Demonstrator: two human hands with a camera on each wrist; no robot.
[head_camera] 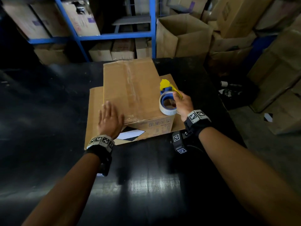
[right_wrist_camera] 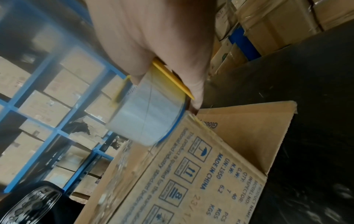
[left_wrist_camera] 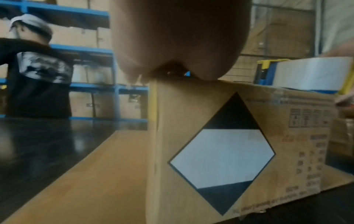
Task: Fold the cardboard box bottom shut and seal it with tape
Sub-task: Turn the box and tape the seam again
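While the cardboard box (head_camera: 130, 92) stands upended on the black bench (head_camera: 146, 185), its folded bottom faces up and its unfolded top flaps lie splayed flat on the bench around it. A strip of clear tape (head_camera: 131, 88) runs along the centre seam and over the near edge; sealing is judged largely done along that seam.

Orientation: the box's long axis runs away from the person, roughly in line with the seam, slightly skewed to the left at the far end. The near side wall carries a black-and-white diamond label (left_wrist_camera: 222, 153) and printed handling marks.

Hands: the left hand (head_camera: 110, 119) lies flat with straight fingers on the near-left corner of the taped face, pressing down, holding nothing. The right hand (head_camera: 183, 104) grips a blue-and-yellow tape dispenser (head_camera: 167, 97) carrying a roll of clear tape, resting at the near-right part of the top face, close to the right edge.

Handling assessment: the box appears empty, hence light and liable to slide or skew under the pull of the dispenser; a flat palm near a corner is a sound restraint. The corrugated panels are stiff along edges and corners but will likely yield if pressed mid-flap near the seam. The taped surface is judged slick; bare cardboard offers better purchase. To lift or turn it, take the two long side walls, not the loose flaps
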